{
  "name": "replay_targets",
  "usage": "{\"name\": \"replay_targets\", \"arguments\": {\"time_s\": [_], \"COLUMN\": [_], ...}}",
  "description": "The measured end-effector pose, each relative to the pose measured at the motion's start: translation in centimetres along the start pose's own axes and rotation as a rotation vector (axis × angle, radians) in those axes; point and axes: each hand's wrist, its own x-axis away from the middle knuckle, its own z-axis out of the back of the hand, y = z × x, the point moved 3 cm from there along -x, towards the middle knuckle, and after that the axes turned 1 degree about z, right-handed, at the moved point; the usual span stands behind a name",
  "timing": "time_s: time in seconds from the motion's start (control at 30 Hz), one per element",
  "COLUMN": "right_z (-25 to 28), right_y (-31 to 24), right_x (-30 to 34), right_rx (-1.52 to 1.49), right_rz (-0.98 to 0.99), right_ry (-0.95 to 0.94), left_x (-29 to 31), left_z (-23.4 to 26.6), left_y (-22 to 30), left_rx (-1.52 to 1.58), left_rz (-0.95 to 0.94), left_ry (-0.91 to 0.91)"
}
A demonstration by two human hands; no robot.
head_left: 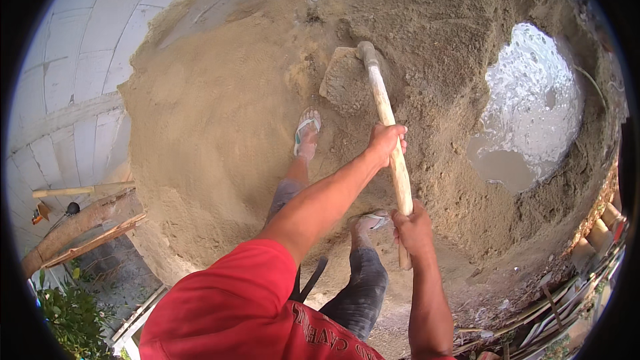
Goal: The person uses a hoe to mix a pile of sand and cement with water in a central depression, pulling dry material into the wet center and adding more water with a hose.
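Both hands grip the pale wooden handle of a hoe (pixel 381 97), which slants from near my feet up to the sand ahead. My left hand (pixel 387 145) is wrapped round the middle of the handle. Lower down, close to its butt end, my right hand (pixel 413 228) is closed on it. The wide metal blade (pixel 345 81) is coated with dirt and rests against the sand (pixel 220 113); its lower edge blends into the soil. To the right, grey wet mix (pixel 533 97) lies pooled in a hollow of the sand.
My sandalled feet stand in the sand, the left foot (pixel 307 135) near the blade. Pale block walls (pixel 87 47) rise at the left, with a wooden pole (pixel 80 190) and a log (pixel 80 223) below. Scrap wood (pixel 567 303) is heaped at the lower right.
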Motion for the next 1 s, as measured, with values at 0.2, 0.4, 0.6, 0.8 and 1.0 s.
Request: {"name": "replay_targets", "arguments": {"time_s": [0.2, 0.4, 0.6, 0.8, 1.0], "right_z": [2.6, -3.4, -16.7, -11.9, 1.0], "right_y": [4.2, 3.9, -1.0, 2.6, 5.6], "right_x": [19.3, 13.0, -10.7, -12.8, -1.0], "right_rx": [-0.123, -0.334, -0.8, -0.486, -0.119], "right_rz": [-0.113, -0.053, 0.003, -0.044, -0.061], "right_ry": [-0.001, -0.191, -0.598, -0.353, -0.192], "left_x": [20.2, 17.0, -7.4, -11.5, -0.1], "left_z": [-4.0, 2.4, 16.2, 13.7, 2.9], "left_y": [-4.7, -0.1, 9.4, 1.3, -6.6], "left_rx": [0.005, -0.08, -0.335, -0.293, 0.171], "left_rz": [0.061, -0.112, -0.071, 0.105, 0.166], "left_ry": [-0.162, 0.051, 0.252, 0.175, -0.036]}}
